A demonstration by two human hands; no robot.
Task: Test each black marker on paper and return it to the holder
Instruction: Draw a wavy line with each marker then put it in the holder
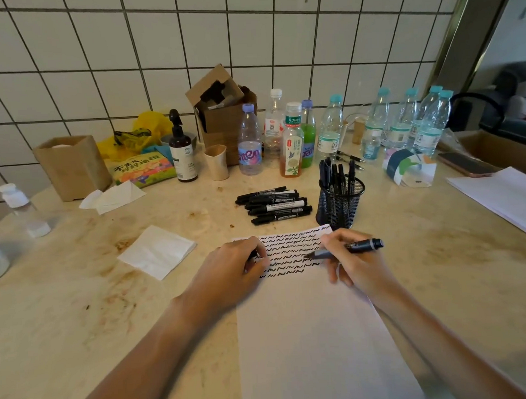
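Note:
A white sheet of paper [309, 333] lies in front of me, its top part filled with rows of black squiggles. My right hand [347, 263] grips a black marker [358, 245] with its tip down on the paper among the squiggles. My left hand [233, 268] rests on the sheet's left edge with fingers curled round a small dark thing, probably the marker's cap. Several capped black markers [275, 204] lie in a pile beyond the paper. To their right stands a black mesh holder [340, 203] with several markers upright in it.
Water and drink bottles [328, 130] line the back of the stained table. A folded tissue [157, 252] lies left of the paper, more white sheets [509, 197] at the right edge, a phone [465, 164] behind them. Cardboard boxes [222, 113] and a pump bottle [181, 151] stand at the back left.

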